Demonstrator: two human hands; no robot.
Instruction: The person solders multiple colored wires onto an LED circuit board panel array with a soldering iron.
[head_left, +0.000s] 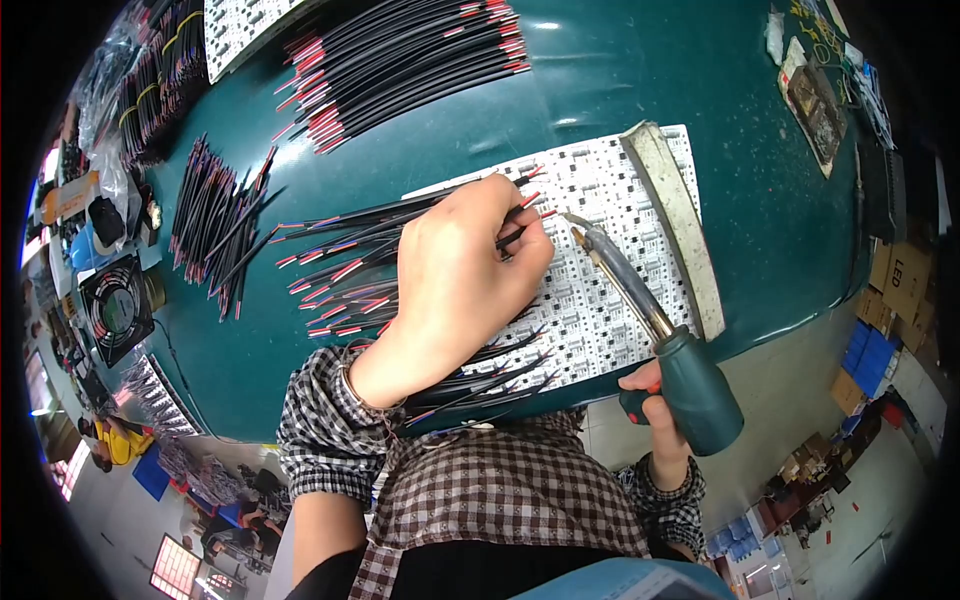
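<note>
Black lead stuck out of the left hand, fingers curled tight in a pinch, above the white circuit-board sheet. Right hand, closed round the green soldering gun, had the hot end just right of the left fingertips. A slip could've burned them; a wobbly pinch could've misplaced the lead. Metal bar lay further right.

hands: 2 | soldering iron: 1 | pale bar: 1 | white circuit-board sheets: at least 2 | square black fan: 1 | counter: 1 | loose wire piles apart from the hands: 2 | yellow-banded wire bundles: at least 2 | single wires: dozens, overlapping too much for exact count
</note>
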